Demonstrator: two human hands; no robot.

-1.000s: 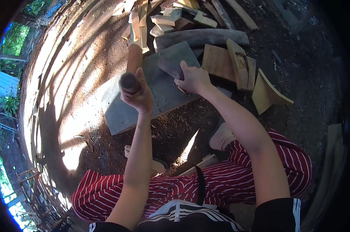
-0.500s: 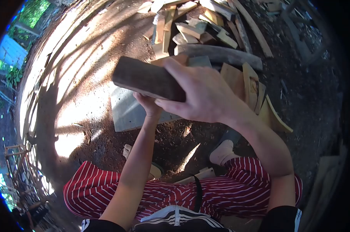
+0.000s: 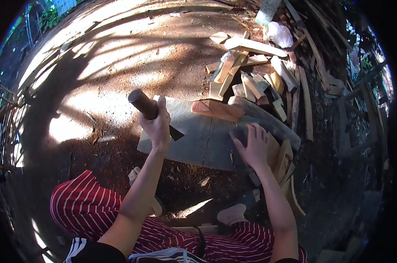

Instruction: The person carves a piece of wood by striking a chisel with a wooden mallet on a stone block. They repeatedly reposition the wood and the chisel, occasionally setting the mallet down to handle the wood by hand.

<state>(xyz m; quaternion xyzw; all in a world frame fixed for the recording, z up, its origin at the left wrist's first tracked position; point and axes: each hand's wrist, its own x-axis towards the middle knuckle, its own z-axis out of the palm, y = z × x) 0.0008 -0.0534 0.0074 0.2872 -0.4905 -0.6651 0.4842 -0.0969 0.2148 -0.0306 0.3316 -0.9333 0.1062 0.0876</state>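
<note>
Nearest are the striped red pants over both knees, w/ a pale shoe on the right and another shoe on the left, both on the dirt ground. A bit farther, the left hand is up above the near left edge of the flat grey board. Its fingers are shut tight round a dark wood handle; the round butt end sticks out up & left of the fist, and a dark bit of the tool pokes out on the right side under the hand. Can't tell what kind of head it has. On the right, the right hand lies flat, palm down, fingers spread a little and pointing far. They rest on a dark wood block that sits on the right part of the grey board, w/ the block showing just left of the fingertips. The hand is not closed on it, just pressing on top. Right beside that hand are yellow cut wood pieces leaning on edge. Just past the hands an orange-brown wood chunk lies on the far edge of the board. Farther still, on the right, is a big messy pile of split sticks. Far left is sunny bare ground w/ long shadows.
</note>
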